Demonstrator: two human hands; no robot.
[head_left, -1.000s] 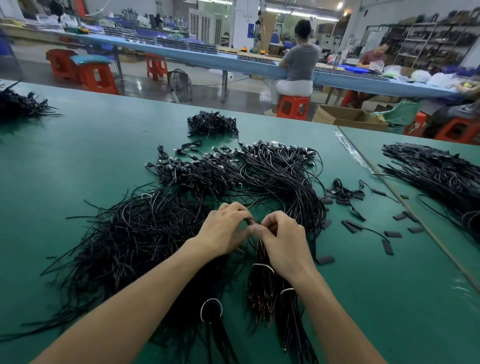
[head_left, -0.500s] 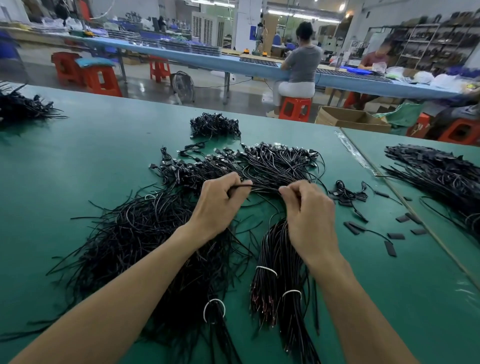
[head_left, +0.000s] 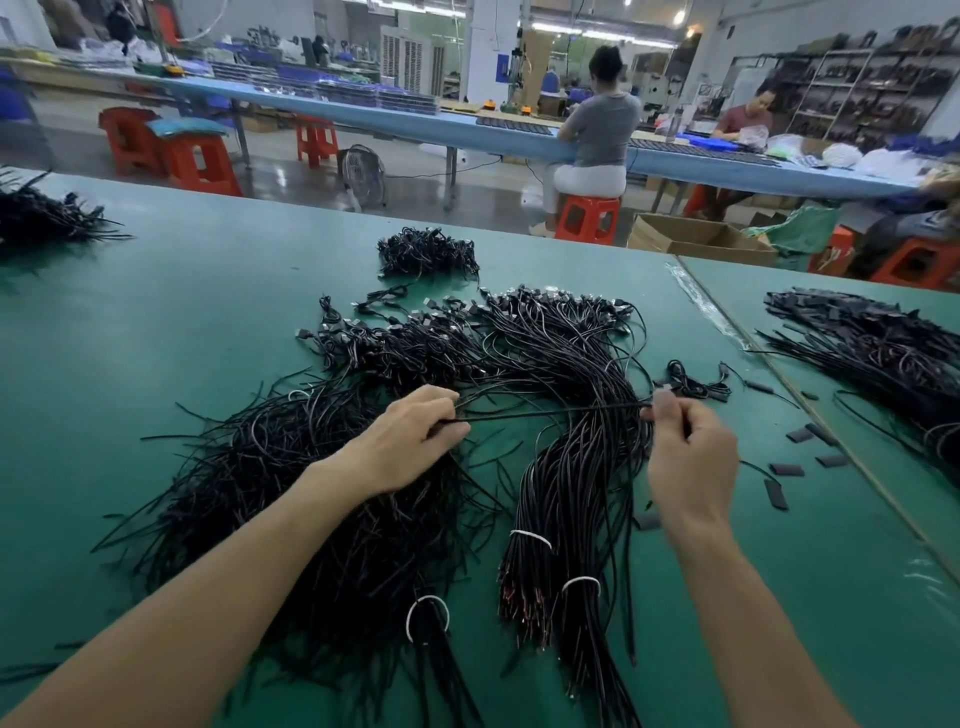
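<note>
- Since the head view is all there is, everything below comes from it: you've got one thin black cable (head_left: 550, 412) pulled out straight just above the counter (head_left: 156, 338), running from your left hand (head_left: 410, 441) to your right hand (head_left: 691, 457).
- Left grip is pinched tight on the near end of that cable, thumb against fingertips. Right grip is pinched on the far end, with the other fingers curled in.
- Progress-wise, I'd say you're early on. The small coiled heap (head_left: 428, 252) at the back looks like the finished lot, and it's tiny next to the loose heap (head_left: 291, 467) under your left wrist and the banded bundle (head_left: 571, 493) between your arms. So one cable is in hand and a whole lot are left.
- Materials: the cables are skinny, round, glossy rubbery black and pretty floppy. The bundle is cinched by white bands (head_left: 530, 538) and shows coppery bare tips at its near end.
- Connector plugs (head_left: 561, 306) cluster at the far end, blocky with a bit of metal shine.
- Flat matte black sleeve bits (head_left: 787, 470) lie scattered right of your hand. The counter itself is smooth green matting.
</note>
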